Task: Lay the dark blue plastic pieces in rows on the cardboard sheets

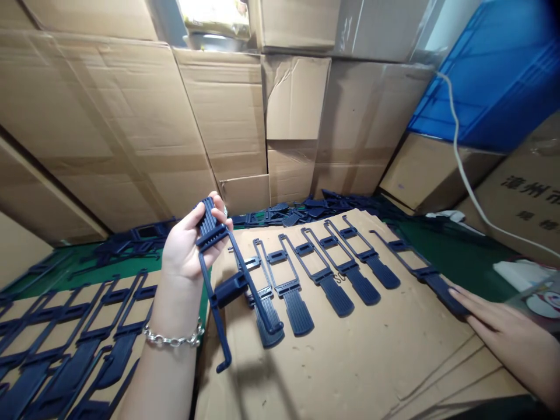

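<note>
My left hand [192, 239] is closed around the ribbed paddle end of a dark blue plastic bracket [231, 289]. The bracket hangs above the cardboard, its two hooked arms pointing down toward me. On the right, my right hand [503, 332] has its fingers stretched out over the paddle end of another such bracket [413, 268], which lies on the cardboard; my thumb is hidden. Between my hands, a row of several like brackets [324, 268] lies on the cardboard sheet [341, 356], ribbed paddles toward me.
More brackets [87, 332] are laid out on cardboard at left. Loose dark blue parts [301, 213] lie in a heap along the back of the green surface [441, 239]. Stacked cartons [109, 116] wall in the back. A blue crate [494, 76] and a white cable [457, 146] are at right.
</note>
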`<state>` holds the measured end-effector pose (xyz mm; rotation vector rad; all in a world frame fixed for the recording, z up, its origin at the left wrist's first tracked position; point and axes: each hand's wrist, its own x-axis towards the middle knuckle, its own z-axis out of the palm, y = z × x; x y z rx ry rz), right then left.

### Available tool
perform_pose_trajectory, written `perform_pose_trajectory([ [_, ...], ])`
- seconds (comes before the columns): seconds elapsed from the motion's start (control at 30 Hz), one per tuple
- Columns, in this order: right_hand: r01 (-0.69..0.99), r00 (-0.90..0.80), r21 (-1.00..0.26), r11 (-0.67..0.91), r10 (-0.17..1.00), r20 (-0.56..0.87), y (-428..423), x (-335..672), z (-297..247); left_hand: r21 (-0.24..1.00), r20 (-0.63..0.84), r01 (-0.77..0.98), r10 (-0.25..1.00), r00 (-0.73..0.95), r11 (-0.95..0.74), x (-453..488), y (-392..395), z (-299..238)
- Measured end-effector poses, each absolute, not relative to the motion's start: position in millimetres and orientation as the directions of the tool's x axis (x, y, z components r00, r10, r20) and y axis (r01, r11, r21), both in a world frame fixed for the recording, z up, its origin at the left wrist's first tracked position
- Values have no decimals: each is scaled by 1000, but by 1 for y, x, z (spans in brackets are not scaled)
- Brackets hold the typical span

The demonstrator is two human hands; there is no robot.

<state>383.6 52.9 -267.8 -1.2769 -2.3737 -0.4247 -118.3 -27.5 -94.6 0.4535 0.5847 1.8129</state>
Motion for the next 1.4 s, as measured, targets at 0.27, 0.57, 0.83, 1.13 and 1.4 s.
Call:
perform_pose_trajectory([
  [0.27, 934, -332, -56, 352, 916, 225, 64, 352, -231, 643, 37, -729, 960, -277, -235, -116, -26, -98],
  [0.57, 951, -115, -274, 141, 988, 107, 59, 322, -209, 676, 108, -657, 927, -360, -334, -114, -37, -89],
  [0.83, 914, -28, -399, 72, 993, 116, 61, 301, -202, 702, 116, -614, 908, -402, -362, -108, -40, -84],
  [1.13, 880, -13, -472, 50, 997, 82, 71, 280, -194, 693, 113, -614, 897, -427, -379, -114, -45, -83],
  [1.4, 888, -36, -456, 61, 997, 65, 70, 272, -190, 829, 208, -362, 836, -507, -426, -100, -50, -82],
])
